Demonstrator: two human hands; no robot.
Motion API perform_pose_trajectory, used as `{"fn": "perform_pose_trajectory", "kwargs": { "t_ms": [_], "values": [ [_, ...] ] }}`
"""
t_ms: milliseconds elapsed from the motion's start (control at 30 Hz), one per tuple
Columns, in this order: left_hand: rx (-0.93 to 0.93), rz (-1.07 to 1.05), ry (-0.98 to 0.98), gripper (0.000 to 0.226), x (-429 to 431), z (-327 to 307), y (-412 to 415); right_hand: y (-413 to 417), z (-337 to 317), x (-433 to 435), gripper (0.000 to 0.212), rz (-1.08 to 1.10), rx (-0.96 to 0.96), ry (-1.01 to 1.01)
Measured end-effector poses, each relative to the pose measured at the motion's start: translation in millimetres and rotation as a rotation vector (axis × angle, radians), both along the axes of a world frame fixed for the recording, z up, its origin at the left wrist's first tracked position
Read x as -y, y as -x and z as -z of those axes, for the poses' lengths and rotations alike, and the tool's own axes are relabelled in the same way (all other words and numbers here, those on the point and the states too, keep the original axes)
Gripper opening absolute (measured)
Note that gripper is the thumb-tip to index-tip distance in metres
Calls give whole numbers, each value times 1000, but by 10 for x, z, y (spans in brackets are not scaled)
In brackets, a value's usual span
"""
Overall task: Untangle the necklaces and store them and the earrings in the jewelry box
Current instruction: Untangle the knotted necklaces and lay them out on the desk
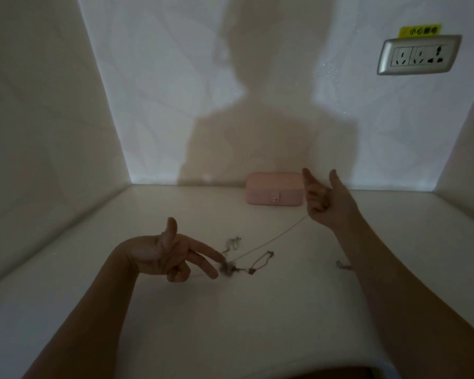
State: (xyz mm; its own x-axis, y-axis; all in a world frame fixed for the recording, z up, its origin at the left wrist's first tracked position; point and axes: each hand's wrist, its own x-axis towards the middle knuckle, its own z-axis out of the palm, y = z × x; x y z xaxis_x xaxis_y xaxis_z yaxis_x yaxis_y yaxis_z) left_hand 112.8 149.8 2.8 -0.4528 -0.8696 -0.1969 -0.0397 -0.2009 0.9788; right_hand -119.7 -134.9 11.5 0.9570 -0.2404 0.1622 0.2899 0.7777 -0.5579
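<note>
A knot of thin necklace chains [227, 267] lies on the white table [230, 318] at the middle. My left hand [170, 254] presses two stretched fingers onto the knot, thumb up. One fine chain [274, 240] runs taut from the knot up to my right hand [324, 199], whose curled fingers are pinched on its end, lifted above the table. A loop of chain [260, 262] trails right of the knot. A closed pink jewelry box [274, 191] stands against the back wall, just left of my right hand. A small piece, perhaps an earring [342, 265], lies by my right forearm.
Another small tangle [234, 242] lies just beyond the knot. Walls close in the table on the left, back and right. A wall socket [419, 54] with a yellow label sits high on the right. My shadow falls on the back wall.
</note>
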Motion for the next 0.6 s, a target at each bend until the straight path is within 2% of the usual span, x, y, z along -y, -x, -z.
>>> {"fn": "perform_pose_trajectory", "kwargs": {
  "t_ms": [100,200,267,333,400,500,600],
  "values": [
    [-15,-159,-47,118,21,24,22,74,-28,-13,44,279,-420,293],
    [-125,-387,-32,115,15,17,36,120,-20,17,45,386,-747,602],
    [-272,-512,2,110,-8,31,-11,152,-28,19,42,507,-940,867],
    [-410,-535,31,100,-40,42,-75,154,-32,50,41,622,-1094,1105],
    [-455,-536,32,89,-82,50,-72,136,-6,100,36,652,-1218,1319],
    [-262,-627,-23,91,-151,85,1,70,92,125,30,634,-1364,1589],
    [-71,-471,-64,88,-255,94,70,37,143,24,29,741,-1428,1629]
  ]
}}
